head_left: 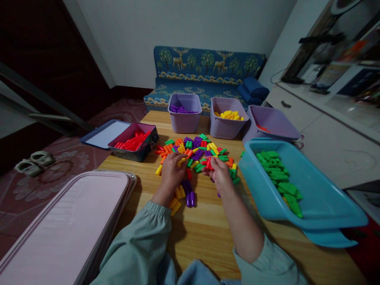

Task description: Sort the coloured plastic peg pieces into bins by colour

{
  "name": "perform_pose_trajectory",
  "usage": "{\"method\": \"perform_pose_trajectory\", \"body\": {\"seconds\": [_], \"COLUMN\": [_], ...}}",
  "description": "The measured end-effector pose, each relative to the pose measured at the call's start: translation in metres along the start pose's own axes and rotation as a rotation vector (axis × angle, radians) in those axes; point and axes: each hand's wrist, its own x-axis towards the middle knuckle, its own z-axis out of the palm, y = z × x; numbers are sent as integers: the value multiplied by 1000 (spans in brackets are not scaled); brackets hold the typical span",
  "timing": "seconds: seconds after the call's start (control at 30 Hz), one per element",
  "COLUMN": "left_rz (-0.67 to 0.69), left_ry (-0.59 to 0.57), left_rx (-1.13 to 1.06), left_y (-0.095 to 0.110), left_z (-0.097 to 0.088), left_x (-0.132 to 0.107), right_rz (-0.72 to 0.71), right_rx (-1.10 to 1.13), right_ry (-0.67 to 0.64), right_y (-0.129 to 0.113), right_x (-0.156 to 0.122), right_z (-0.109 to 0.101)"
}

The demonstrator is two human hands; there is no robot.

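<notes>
My left hand [173, 169] is over the near left side of a mixed pile of small plastic blocks [197, 154]. Its fingers are curled in a pinch around what looks like a yellow block [182, 160], partly hidden by the fingers. At the pile's right side, my right hand [220, 174] grips a red block [209, 163] between thumb and fingers, raised slightly off the table. Purple blocks [190, 198] and orange-yellow blocks [175, 205] lie closer to me, beside my left wrist. The pile mixes green, purple, orange, yellow and red pieces.
Lilac bins hold purple [185, 123], yellow [225, 128] and a few red-orange blocks [273, 126] along the back. A tin box [147, 148] with red blocks stands left, lid open. A teal tub [258, 190] holds green blocks at right. Pink lids [68, 221] lie front left.
</notes>
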Motion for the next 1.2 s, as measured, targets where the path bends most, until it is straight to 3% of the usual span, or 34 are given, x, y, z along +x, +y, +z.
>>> {"method": "perform_pose_trajectory", "body": {"seconds": [0.1,0.2,0.37,0.5,0.67,0.8,0.9,1.03,1.13,1.2], "left_rz": [-67,-119,-240,-177,-87,-127,-207,-466,-670,-767], "left_ry": [87,69,-201,-409,-507,-516,-421,-282,-321,-399], "left_rx": [182,207,184,269,442,453,225,-389,-853,-1051], "left_y": [-12,-16,2,21,35,40,38,37,42,46], "left_z": [-7,-13,-20,-22,-20,-16,-13,-10,-9,-9], "left_x": [2,3,4,4,-1,-2,1,4,4,4], "right_rz": [7,7,-23,-41,-74,-113,-162,-341,-396,-378], "right_rx": [-25,-51,-119,-160,-224,-300,-331,-381,-374,-348], "right_ry": [11,24,25,27,-4,-25,5,28,-52,-127], "right_y": [1,1,1,2,6,12,9,-4,-14,-16], "right_x": [0,-2,-4,-4,-2,1,-1,-11,-21,-25], "right_z": [0,2,6,6,4,3,5,13,23,27]}}
